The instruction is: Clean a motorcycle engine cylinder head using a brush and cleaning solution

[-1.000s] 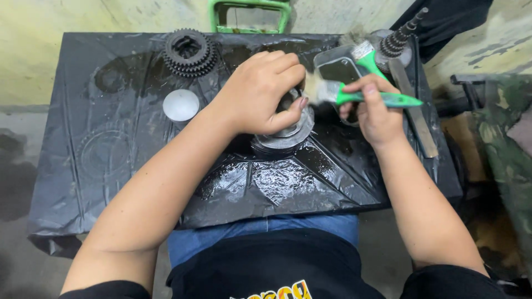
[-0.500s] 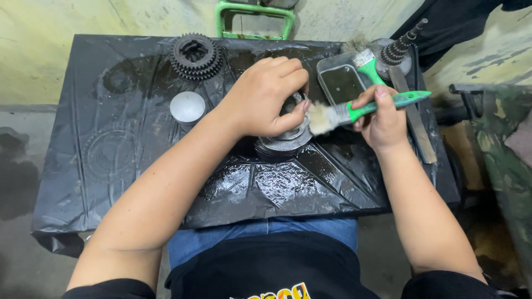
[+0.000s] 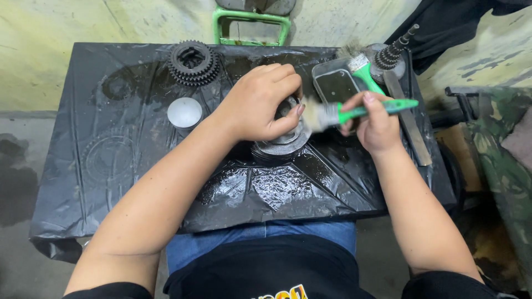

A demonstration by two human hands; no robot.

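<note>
Gripping the round metal gear part (image 3: 280, 145) from above, our left hand (image 3: 260, 102) has its fingers curled down over the top of the piece, with the thumb tip pressed on the side that faces the brush; the part sits on its wider flat flange on the wet black plastic sheet (image 3: 111, 166) directly under those fingers, and most of its upper body is hidden by them, so we cannot tell its exact shape. Just beyond the left thumb, the pale bristles of a green-handled paintbrush (image 3: 332, 113) touch or nearly touch the part's side. Our right hand (image 3: 377, 124) is closed around the green handle, fingers wrapped over it and thumb beneath, with the handle's end sticking out past the knuckles. Behind the right fingers lies a shallow rectangular tray of dark liquid (image 3: 337, 86), and a second green-handled brush (image 3: 360, 66) rests with its bristles at the tray's far corner. Farther out from the same fingers stands a stepped gear shaft (image 3: 392, 52), tilted away, and a long flat metal file (image 3: 409, 119) lies along the sheet just outside the right knuckles. Off the back of the left hand, a round silver disc (image 3: 184, 112) lies flat, and beyond it a black cluster gear (image 3: 193, 62) stands on the sheet's far edge. A green metal frame (image 3: 250, 25) stands behind the covered table.
</note>
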